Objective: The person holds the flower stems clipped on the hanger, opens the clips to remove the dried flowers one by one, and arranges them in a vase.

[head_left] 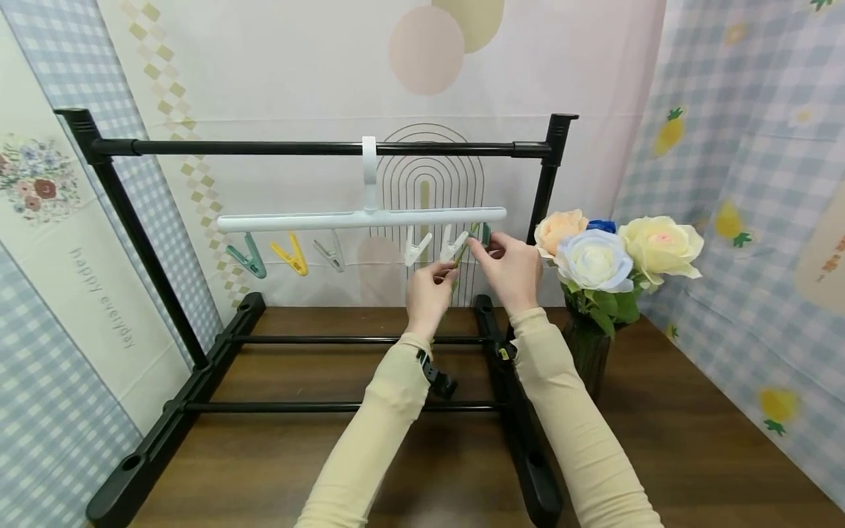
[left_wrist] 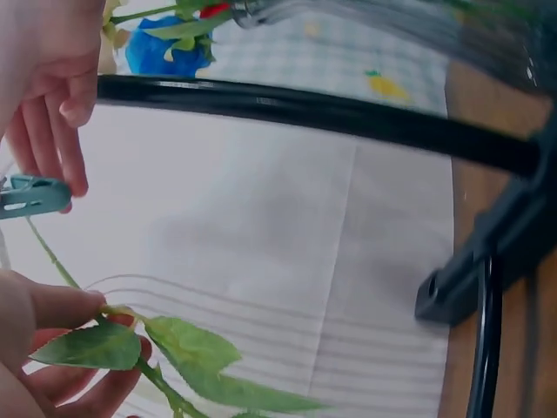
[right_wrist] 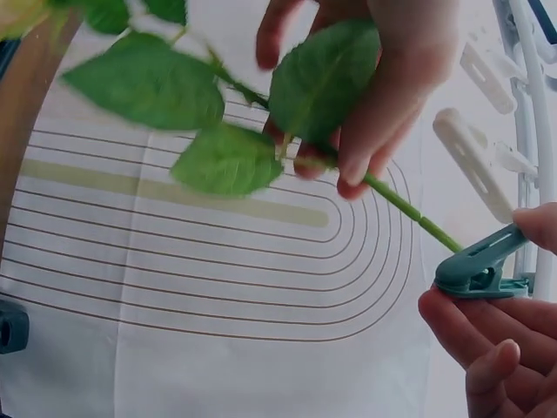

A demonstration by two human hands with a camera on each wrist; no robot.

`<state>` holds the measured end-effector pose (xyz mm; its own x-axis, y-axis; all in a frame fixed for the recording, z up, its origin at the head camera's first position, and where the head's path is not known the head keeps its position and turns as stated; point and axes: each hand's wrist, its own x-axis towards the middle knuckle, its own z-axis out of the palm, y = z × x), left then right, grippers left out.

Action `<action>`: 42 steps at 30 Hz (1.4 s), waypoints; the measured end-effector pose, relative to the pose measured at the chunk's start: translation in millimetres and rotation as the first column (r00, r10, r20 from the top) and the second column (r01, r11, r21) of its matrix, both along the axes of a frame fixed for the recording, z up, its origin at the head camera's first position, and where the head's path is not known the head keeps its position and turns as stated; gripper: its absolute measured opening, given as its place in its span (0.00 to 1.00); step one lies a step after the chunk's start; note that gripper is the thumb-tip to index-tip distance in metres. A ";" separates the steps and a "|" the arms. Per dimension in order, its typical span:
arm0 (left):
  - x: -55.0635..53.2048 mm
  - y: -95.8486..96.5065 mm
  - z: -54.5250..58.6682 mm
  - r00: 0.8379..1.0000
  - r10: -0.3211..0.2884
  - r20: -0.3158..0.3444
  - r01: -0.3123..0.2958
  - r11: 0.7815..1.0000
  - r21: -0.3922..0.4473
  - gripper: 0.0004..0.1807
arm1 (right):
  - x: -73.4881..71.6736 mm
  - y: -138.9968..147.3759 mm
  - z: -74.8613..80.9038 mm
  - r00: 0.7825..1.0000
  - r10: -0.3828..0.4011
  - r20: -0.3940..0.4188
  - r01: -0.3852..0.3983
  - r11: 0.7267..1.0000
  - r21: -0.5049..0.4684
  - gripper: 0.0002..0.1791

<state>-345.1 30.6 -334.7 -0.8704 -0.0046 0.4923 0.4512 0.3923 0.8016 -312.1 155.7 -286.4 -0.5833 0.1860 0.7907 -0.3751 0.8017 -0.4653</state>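
My left hand (head_left: 429, 297) pinches a green leafy flower stem (right_wrist: 405, 207) between thumb and fingers, with broad leaves (left_wrist: 187, 344) hanging below the grip. The stem's bare end points up and meets the near end of a teal clip (right_wrist: 483, 266) in the right wrist view. My right hand (head_left: 511, 271) pinches this clip, thumb on one side and fingers on the other, at the right end of a white hanger (head_left: 297, 221). A blurred yellowish bloom (right_wrist: 16, 19) shows at that view's corner, beyond the leaves.
The hanger hooks over a black rack bar (head_left: 251, 148). Along it hang a green clip (head_left: 247, 257), a yellow clip (head_left: 290, 254), a grey clip (head_left: 330, 251) and white clips (head_left: 416, 246). A dark vase (head_left: 587, 352) of artificial roses (head_left: 595, 260) stands right of the rack on the wooden table (head_left: 686, 440).
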 end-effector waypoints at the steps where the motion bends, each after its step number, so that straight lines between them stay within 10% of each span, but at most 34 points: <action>1: 0.5 -2.3 0.1 1.000 0.021 -0.018 -0.022 0.999 -0.030 0.11 | 0.4 -0.5 -0.5 1.000 0.012 0.003 -0.012 1.000 -0.019 0.18; 13: 13.7 -38.3 -13.1 0.963 0.197 -0.185 -0.246 0.923 -0.295 0.09 | 13.6 -0.8 -12.7 0.983 0.093 0.158 -0.079 0.992 -0.097 0.22; 20: 22.5 -56.5 -33.1 0.928 0.222 -0.300 -0.336 0.847 -0.412 0.08 | 29.7 5.4 -34.6 0.949 0.033 0.313 -0.068 0.992 0.102 0.22; 26: 31.7 -63.3 -44.7 0.880 0.228 -0.417 -0.428 0.759 -0.490 0.10 | 26.5 -15.7 -62.8 0.974 0.177 0.144 -0.218 0.907 0.359 0.14; 31: 44.6 -59.2 -49.4 0.863 0.205 -0.461 -0.457 0.705 -0.542 0.15 | 19.7 -36.9 -78.7 0.984 0.175 -0.032 -0.129 0.825 0.550 0.17; 42: 61.7 -56.5 -50.0 0.864 0.191 -0.466 -0.462 0.669 -0.582 0.19 | 21.0 -43.4 -105.0 0.982 0.151 -0.110 -0.058 0.806 0.589 0.10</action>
